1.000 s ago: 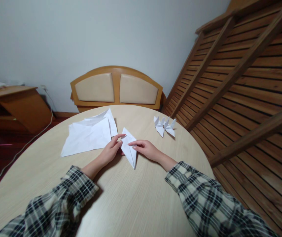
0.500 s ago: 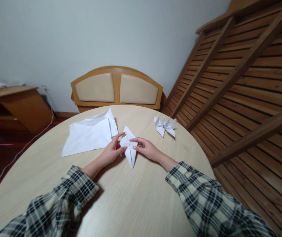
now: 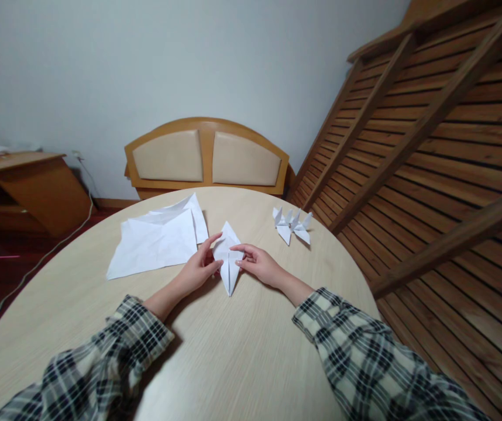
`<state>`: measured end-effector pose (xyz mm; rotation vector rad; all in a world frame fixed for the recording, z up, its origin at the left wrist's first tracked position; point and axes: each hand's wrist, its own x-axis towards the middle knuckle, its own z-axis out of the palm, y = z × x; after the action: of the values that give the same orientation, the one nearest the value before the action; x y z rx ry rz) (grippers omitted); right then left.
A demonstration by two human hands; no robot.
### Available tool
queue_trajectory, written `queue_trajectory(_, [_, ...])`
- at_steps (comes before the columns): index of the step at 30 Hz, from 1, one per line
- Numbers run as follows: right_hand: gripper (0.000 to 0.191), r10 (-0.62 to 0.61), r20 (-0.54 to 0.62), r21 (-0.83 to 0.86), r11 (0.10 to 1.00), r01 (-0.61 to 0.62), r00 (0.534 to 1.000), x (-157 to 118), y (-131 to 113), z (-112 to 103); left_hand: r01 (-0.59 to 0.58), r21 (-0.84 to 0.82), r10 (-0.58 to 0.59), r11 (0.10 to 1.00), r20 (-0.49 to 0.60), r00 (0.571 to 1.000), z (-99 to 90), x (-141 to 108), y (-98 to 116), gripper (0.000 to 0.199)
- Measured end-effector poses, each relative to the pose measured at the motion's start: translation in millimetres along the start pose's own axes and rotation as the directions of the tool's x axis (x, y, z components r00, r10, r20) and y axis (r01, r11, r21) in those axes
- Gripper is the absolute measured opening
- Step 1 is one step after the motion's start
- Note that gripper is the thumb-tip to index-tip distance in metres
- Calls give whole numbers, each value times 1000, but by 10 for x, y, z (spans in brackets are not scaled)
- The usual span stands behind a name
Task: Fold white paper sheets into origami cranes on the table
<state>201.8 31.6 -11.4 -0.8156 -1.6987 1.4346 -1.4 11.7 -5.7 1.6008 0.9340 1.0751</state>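
A white folded paper, shaped like a long diamond with a slit down its lower half, is held just over the table in front of me. My left hand grips its left edge between thumb and fingers. On the right edge, my right hand pinches it with thumb and index finger. Two small folded paper cranes sit together at the right, beyond my right hand. Flat white paper sheets lie to the left of my left hand, overlapping and slightly creased.
The round wooden table fills the middle. Behind it stands a padded headboard against the wall. Wooden slats lean along the right. A low cabinet and a cable are at the left.
The lower tip of the folded paper has swung slightly to the left, and it now sits straighter between my hands. Both hands keep their hold; the view has shifted a little.
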Motion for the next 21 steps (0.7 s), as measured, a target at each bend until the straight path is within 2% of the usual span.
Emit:
queue_trajectory(10, [38, 6, -57, 31, 1000, -4, 998, 24, 36, -20, 47, -17, -46, 999, 86, 995, 16, -18, 35, 95])
queue_trajectory(15, [38, 10, -85, 33, 999, -8, 996, 41, 31, -29, 65, 40, -71, 997, 164, 984, 12, -39, 33, 80])
queue_trajectory(21, [40, 17, -88, 76, 997, -10, 996, 49, 28, -23, 32, 110, -49, 993, 154, 987, 15, -48, 51, 74])
